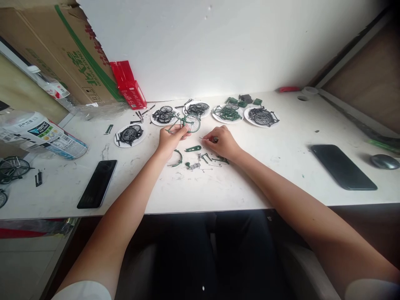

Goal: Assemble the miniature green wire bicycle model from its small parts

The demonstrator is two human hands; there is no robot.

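My left hand (173, 137) is closed around a green miniature bicycle frame, holding it above the table with its spoked wheel (193, 123) showing beyond the fingers. To its right, my right hand (222, 142) is closed in a pinch on a thin pointed tool (201, 138). The tool's tip points towards the bicycle, and its kind is unclear. Below the hands lie a green chain guard (193, 148), a curved green mudguard (178, 158), a small green saddle-like piece (188, 165) and several tiny metal parts (204, 158).
White plates (143, 139) of dark and green bicycle parts stand along the back. A black phone (97, 184) lies left, with a large plastic bottle (56, 135) beyond it. A red box (133, 89) leans by the wall. At right are a dark flat slab (343, 166) and a mouse (384, 161).
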